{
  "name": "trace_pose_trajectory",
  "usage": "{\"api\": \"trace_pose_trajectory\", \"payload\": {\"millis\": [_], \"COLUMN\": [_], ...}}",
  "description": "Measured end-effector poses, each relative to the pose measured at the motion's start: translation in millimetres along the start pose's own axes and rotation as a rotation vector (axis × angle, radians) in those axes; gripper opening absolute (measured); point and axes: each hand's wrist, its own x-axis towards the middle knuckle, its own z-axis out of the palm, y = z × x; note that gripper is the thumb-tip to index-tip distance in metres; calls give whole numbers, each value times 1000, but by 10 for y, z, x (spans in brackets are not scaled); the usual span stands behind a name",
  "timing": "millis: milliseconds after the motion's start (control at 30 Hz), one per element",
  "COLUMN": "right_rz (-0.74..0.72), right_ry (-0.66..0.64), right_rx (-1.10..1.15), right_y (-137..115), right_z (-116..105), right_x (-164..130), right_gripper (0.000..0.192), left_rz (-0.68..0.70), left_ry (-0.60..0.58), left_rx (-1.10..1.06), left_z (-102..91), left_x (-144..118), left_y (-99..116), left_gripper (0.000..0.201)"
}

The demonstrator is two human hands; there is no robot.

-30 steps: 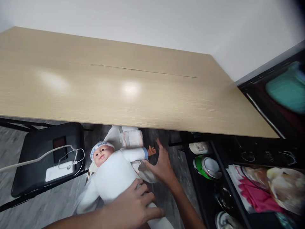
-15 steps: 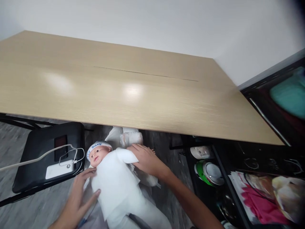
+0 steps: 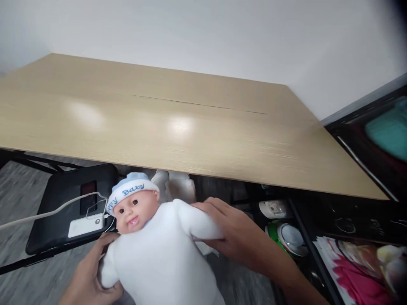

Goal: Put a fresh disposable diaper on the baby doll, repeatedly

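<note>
Baby doll (image 3: 159, 250) in a white suit and a white cap with blue lettering is sitting low in the middle of the view, below the front edge of the table (image 3: 178, 127), face turned up toward the camera, body running off the bottom edge. Both hands are gripping it from the sides. Left hand (image 3: 87, 275) is wrapping around the doll's arm on the left side of the view, fingers curled closed under the white sleeve, thumb up against the shoulder area. Right hand (image 3: 237, 235) is lying over the doll's other arm, fingers bent and pressing on the white sleeve, closed around it; the fingertips on the far side are hidden, so how far they are wrapping is unclear. Behind the doll's head a white bundle (image 3: 176, 188) is showing just under the table edge, too blurred to tell what it is. Left of the doll a black chair seat (image 3: 57, 207) is carrying a white power bank or charger (image 3: 85, 225) with a white cable (image 3: 47, 212) looping off to the left edge. Floor (image 3: 19, 271) is grey. The light wood table is filling the upper half, with a seam across the top. To the right a black rack (image 3: 318, 237) is holding bowls or lids (image 3: 284, 235), one green-rimmed, and pink and yellow items lower right, blurred.
</note>
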Motion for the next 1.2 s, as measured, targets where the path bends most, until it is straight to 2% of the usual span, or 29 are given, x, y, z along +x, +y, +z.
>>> {"api": "trace_pose_trajectory", "payload": {"millis": [100, 200, 333, 467, 567, 667, 900, 1033, 1200], "right_rz": [-15, -17, 47, 131, 166, 177, 201, 220, 219], "right_ry": [204, 431, 572, 664, 705, 711, 738, 720, 752], "right_rx": [-62, -161, -198, -178, -195, -211, -247, -283, -349], "right_y": [-31, 51, 323, 715, 1009, 1241, 1563, 1747, 2021], "right_z": [-129, -204, -294, -372, -383, -360, -413, -542, -737], "right_x": [-258, -329, -123, 239, 518, 769, 1239, 1549, 2031], "right_gripper": [54, 50, 45, 54, 66, 73, 69, 69, 63], "left_rz": [165, 289, 438, 501, 449, 424, 348, 328, 346], "left_ry": [-6, -43, 43, 113, 110, 116, 241, 305, 383], "left_rx": [80, 148, 302, 431, 501, 558, 543, 554, 566], "left_z": [-210, -392, -539, -546, -505, -483, -517, -482, -434], "left_x": [229, 685, 1457, 2198, 2651, 2985, 3440, 3765, 4320], "left_y": [249, 692, 1281, 1577, 1637, 1615, 1465, 1437, 1483], "left_gripper": [76, 68, 69, 74, 64, 58, 83, 83, 83]}}
